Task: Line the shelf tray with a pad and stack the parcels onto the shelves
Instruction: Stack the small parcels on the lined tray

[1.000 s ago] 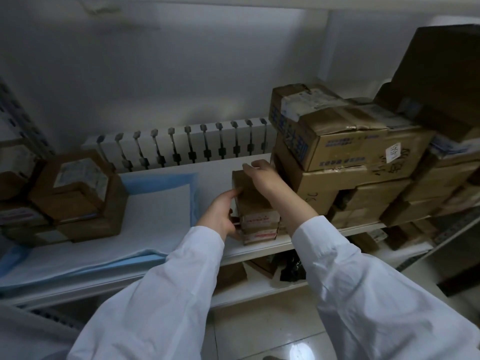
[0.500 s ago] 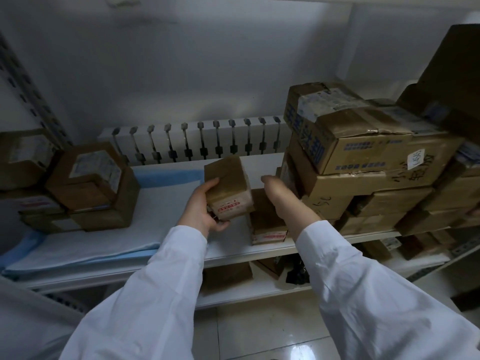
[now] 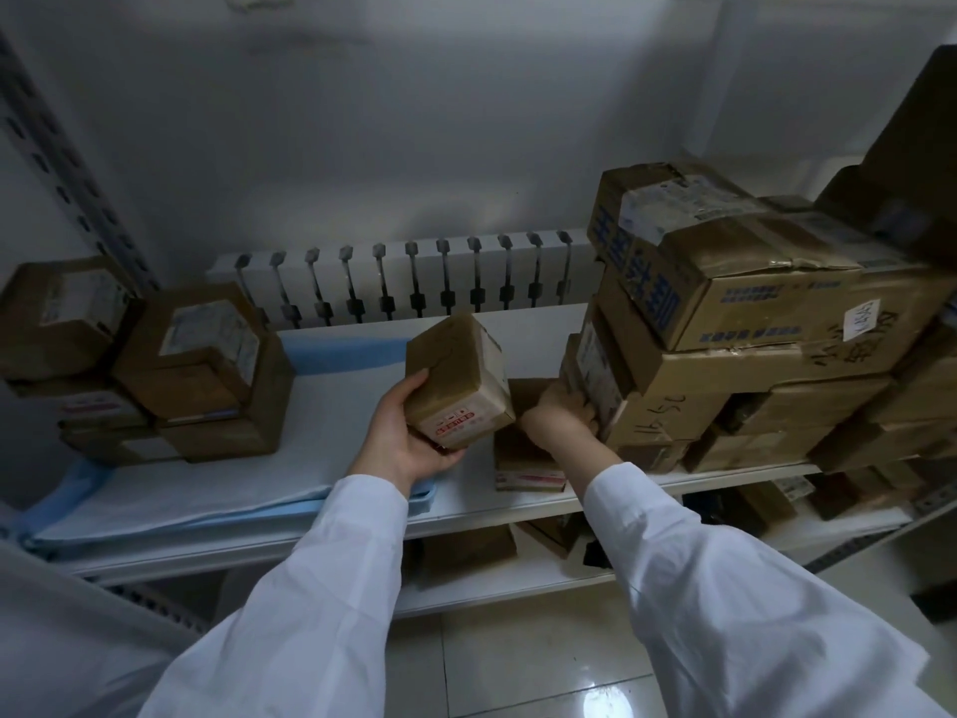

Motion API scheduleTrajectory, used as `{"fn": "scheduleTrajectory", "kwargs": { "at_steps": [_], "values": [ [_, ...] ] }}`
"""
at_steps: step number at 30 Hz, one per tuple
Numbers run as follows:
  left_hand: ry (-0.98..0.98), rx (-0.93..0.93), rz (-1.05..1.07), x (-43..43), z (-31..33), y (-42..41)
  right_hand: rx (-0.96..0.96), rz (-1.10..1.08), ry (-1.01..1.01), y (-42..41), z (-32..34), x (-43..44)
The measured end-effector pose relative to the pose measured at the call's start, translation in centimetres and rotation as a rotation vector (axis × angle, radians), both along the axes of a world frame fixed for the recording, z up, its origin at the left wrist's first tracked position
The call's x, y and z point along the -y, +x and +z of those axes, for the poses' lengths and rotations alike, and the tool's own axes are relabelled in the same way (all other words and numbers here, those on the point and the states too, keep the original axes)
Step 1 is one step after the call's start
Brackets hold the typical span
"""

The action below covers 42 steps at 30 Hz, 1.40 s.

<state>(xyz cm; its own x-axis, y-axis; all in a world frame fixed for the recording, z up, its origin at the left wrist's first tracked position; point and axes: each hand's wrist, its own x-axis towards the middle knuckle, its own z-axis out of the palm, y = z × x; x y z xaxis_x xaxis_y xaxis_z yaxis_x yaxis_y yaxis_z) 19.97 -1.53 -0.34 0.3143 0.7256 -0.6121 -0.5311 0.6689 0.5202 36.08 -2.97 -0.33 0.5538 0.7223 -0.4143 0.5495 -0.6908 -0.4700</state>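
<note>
My left hand [image 3: 401,432] grips a small brown taped parcel [image 3: 458,378] with a red label, held above the shelf [image 3: 466,502]. My right hand [image 3: 562,414] reaches into the big stack of parcels [image 3: 751,323] on the right, fingers curled on the edge of a labelled box [image 3: 595,375] low in that stack. A second small parcel [image 3: 528,458] stands on the shelf under my right wrist. A blue-and-white pad [image 3: 217,458] covers the left part of the shelf. On it, at the far left, stand stacked parcels [image 3: 202,370].
A white radiator [image 3: 414,277] runs along the wall behind the shelf. A perforated metal upright [image 3: 67,158] rises at the left. A lower shelf [image 3: 518,572] holds more boxes. Tiled floor [image 3: 518,665] lies below. A dark box [image 3: 911,163] sits at the upper right.
My left hand lifted the top small parcel off the one beneath and carried it left. My right hand left that parcel and moved right to the big stack.
</note>
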Motion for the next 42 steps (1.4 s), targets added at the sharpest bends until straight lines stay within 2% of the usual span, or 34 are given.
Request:
{"fn": "scheduleTrajectory", "kwargs": {
  "at_steps": [3, 7, 10, 13, 21, 28, 36, 42],
  "values": [
    [-0.017, 0.043, -0.017, 0.0, 0.2, -0.5, -0.083, 0.005, 0.088, -0.2, -0.6, -0.4],
    [-0.042, 0.062, -0.031, 0.0, 0.0, -1.1, -0.432, -0.067, 0.225, -0.2, -1.5, -0.5],
    [-0.056, 0.068, -0.023, -0.1, 0.0, -1.4, -0.691, -0.081, 0.216, -0.2, -2.2, -0.1],
    [-0.059, 0.089, -0.02, 0.0, 0.2, -1.5, -0.804, -0.102, 0.178, 0.0, -2.5, 0.3],
    [0.001, 0.134, 0.004, -0.4, 1.3, -2.2, -0.795, -0.185, 0.244, -0.4, -1.4, -1.4],
    [0.104, 0.206, 0.084, -0.6, 3.4, -4.4, -0.733, -0.255, 0.46, -3.1, 1.9, -2.4],
    [0.282, 0.132, 0.218, -0.2, 7.2, -8.4, -0.876, -0.137, 0.602, -7.8, 4.4, -3.5],
    [0.428, 0.002, 0.274, 0.2, 9.9, -12.1, -1.039, -0.07, 0.491, -12.0, 6.4, -4.1]
  ]
}}
